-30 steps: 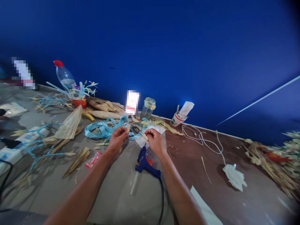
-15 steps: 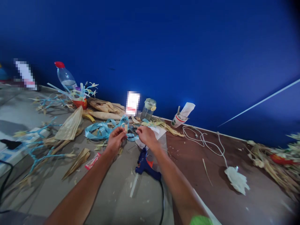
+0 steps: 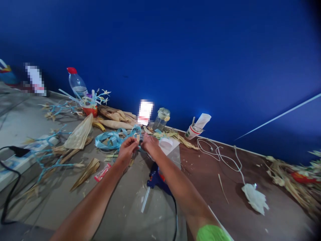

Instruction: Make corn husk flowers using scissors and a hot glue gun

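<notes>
My left hand (image 3: 127, 149) pinches a small tan strip of husk (image 3: 137, 137) between thumb and fingers. My right hand (image 3: 149, 143) is closed beside it, fingertips meeting the left hand's at the same strip. Both hover over the table just in front of a tangle of light blue ribbon (image 3: 111, 139). A blue glue gun (image 3: 156, 179) with a glue stick at its back lies on the table under my right forearm, its black cord running toward me.
Dried corn husks (image 3: 80, 135) and blue-wrapped stems lie at left. A plastic bottle (image 3: 76, 83), a glass jar (image 3: 162, 117) and a paper cup (image 3: 192, 131) stand along the blue wall. A white cable (image 3: 220, 154) crosses the brown tabletop; more husks are piled at far right.
My right hand has moved left to meet my left hand at the strip. The view has shifted slightly, and a black plug and cord now show at far left.
</notes>
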### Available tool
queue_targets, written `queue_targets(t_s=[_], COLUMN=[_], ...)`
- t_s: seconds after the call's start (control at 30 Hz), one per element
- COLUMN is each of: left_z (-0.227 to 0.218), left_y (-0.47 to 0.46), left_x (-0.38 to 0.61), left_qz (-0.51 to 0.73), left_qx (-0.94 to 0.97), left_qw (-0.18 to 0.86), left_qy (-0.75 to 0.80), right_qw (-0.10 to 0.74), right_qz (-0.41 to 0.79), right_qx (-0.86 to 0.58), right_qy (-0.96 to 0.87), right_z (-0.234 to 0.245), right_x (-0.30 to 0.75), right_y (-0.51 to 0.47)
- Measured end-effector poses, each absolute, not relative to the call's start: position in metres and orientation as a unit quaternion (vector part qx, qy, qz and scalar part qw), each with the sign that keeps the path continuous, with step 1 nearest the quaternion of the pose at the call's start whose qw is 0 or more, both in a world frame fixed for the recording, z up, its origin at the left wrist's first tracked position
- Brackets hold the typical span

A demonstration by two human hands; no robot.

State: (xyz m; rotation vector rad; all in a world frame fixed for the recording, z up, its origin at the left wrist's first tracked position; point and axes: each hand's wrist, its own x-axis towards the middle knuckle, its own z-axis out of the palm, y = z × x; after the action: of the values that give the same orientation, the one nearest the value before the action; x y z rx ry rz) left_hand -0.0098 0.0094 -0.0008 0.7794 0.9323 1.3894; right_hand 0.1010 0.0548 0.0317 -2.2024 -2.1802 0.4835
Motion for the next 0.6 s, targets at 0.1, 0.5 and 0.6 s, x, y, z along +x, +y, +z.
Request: queue_targets(t_s=[0.1,0.5,0.6], left_z=[-0.001,-0.001,-0.003], left_y=[0.01,0.011,0.012], left_x=[-0.01,-0.01,-0.01], left_qz=[0.598,0.626,0.624], left_qx=[0.336,0.316,0.323], left_qw=[0.604,0.59,0.583], left_qy=[0.406,0.4,0.408], right_qw=[0.057,0.247,0.391], right_qz=[0.18,0.27,0.226], right_qx=[-0.7,-0.667,-0.671], right_qy=[-0.689,-0.649,-0.588], right_z=[0.031,0.045,0.042], right_x=[0.114,0.151,0.15], right_y=[0.051,0.02,0.016])
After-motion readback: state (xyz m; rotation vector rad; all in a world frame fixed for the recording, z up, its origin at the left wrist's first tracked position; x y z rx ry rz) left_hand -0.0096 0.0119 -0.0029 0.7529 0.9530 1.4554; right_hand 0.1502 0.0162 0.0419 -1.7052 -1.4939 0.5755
